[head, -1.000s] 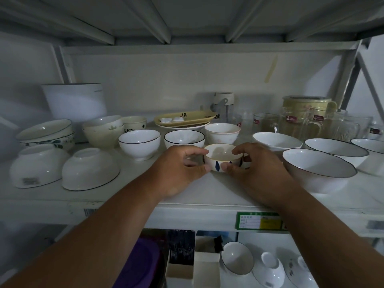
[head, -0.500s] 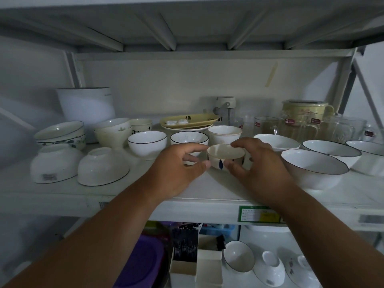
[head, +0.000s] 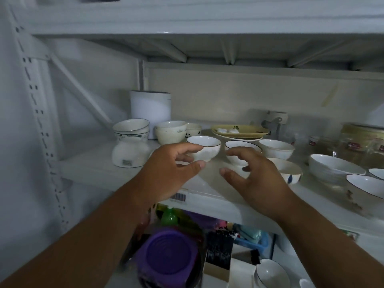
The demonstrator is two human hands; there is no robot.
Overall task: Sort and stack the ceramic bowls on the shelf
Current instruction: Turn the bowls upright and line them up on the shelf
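On the white shelf stand several ceramic bowls. My left hand hovers with its fingers spread at the left side of a white dark-rimmed bowl; whether it touches the bowl I cannot tell. My right hand is spread and holds nothing, in front of a second dark-rimmed bowl that it partly hides. The small bowl with blue marks sits on the shelf just right of my right hand. Behind it stands a plain white bowl.
At the left are stacked bowls, an upside-down bowl, a cream bowl and a white canister. Yellow plates lie at the back. Wide bowls and glass jars fill the right. A purple object sits below.
Both hands have let go of the small blue-marked bowl, which now rests on the shelf. They moved left to the dark-rimmed white bowls, and the view turned left.
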